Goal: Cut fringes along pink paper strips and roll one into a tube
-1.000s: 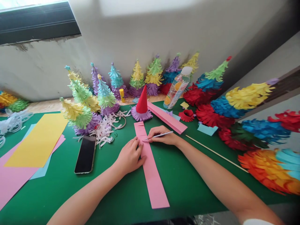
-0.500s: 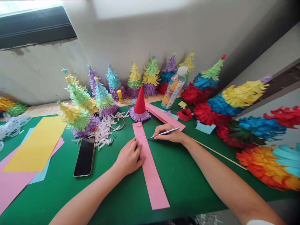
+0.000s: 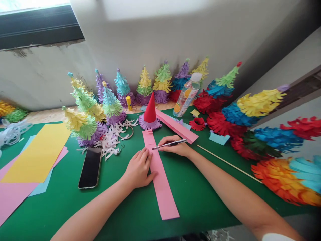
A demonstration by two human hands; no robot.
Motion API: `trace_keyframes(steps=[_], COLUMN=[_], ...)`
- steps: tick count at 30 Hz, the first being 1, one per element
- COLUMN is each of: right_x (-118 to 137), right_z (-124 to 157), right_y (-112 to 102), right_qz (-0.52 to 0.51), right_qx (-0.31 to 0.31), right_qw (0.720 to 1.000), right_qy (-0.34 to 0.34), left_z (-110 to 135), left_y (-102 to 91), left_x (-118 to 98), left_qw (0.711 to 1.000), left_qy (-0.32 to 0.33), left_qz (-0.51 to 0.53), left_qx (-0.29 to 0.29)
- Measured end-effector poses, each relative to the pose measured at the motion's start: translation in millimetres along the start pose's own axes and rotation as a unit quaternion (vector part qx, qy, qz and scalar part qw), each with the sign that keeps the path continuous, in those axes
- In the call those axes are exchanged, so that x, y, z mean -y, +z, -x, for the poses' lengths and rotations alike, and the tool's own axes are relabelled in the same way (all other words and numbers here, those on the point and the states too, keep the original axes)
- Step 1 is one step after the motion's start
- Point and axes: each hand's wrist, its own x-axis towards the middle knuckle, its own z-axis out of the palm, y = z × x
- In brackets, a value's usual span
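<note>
A long pink paper strip (image 3: 164, 187) lies lengthwise before me, with crosswise slits near its far end. My left hand (image 3: 140, 167) rests on the strip's left edge, fingers stretched out and pressing it down. In my right hand (image 3: 174, 145) is a slim, pen-shaped craft knife (image 3: 173, 143), pinched between thumb and fingers. Its tip meets the strip just beyond my left fingertips. Past the strip's far end stands a red paper cone (image 3: 150, 108) with a purple fringed base (image 3: 149, 124).
Fringed paper trees (image 3: 112, 103) line the back and right. A phone (image 3: 90, 167), white paper shreds (image 3: 110, 144) and yellow sheet (image 3: 37, 152) lie left. Behind my right hand are a folded pink strip (image 3: 177, 125) and bottle (image 3: 187, 95); a thin stick (image 3: 228, 163) lies right.
My right hand has moved left, bringing the knife tip from beside the strip's right edge onto the strip. My left hand stays on the paper, nearly unmoved.
</note>
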Motion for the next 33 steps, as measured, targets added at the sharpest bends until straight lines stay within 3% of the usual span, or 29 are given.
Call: trace_keyframes(steps=[17, 28, 33], right_x=[-8.9, 13.7, 12.4], right_z=[-2.8, -5.8, -3.4], right_y=[1.6, -1.3, -10.6], right_qz=[0.016, 0.11, 0.103], right_qx=[0.036, 0.07, 0.066], right_qw=[0.999, 0.988, 0.99], right_qy=[-0.015, -0.079, -0.064], left_z=[0.1, -2.9, -3.7], left_y=[-2.4, -4.3, -4.4], left_x=[-4.0, -3.5, -3.3], left_qw=[1.0, 1.0, 1.0], left_qy=[0.0, -0.009, -0.013], left_qz=[-0.01, -0.012, -0.005], left_qx=[-0.004, -0.015, -0.013])
